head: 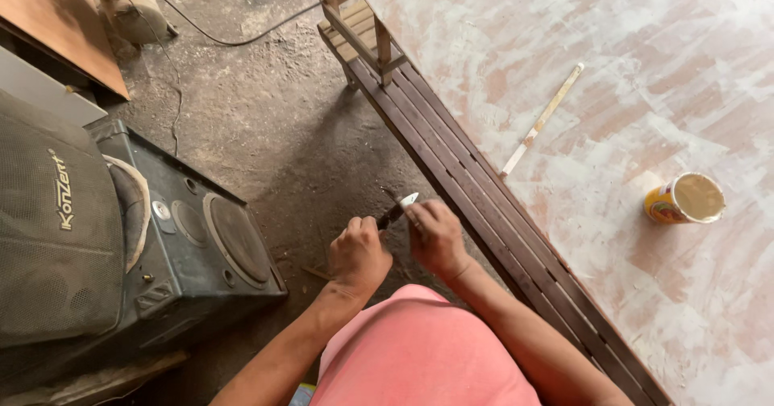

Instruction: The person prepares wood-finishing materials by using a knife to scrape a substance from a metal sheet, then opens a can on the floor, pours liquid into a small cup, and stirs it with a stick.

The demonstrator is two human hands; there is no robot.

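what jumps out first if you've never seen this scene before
First, the two hands at bottom centre: the left hand and right hand meet over a small blade-like tool with a pale tip, above the dirt floor. To the right, a big white-smeared board fills the frame, with a thin stick and an open yellow tin of pale paste on it. At left stands a dark speaker box.

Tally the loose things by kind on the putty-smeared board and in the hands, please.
Small dark-handled putty knife with white-smeared blade, held between left hand and right hand: 1
Open yellow round can of pale putty on the board: 1
Thin white-stained wooden strip on the board: 1
Total: 3
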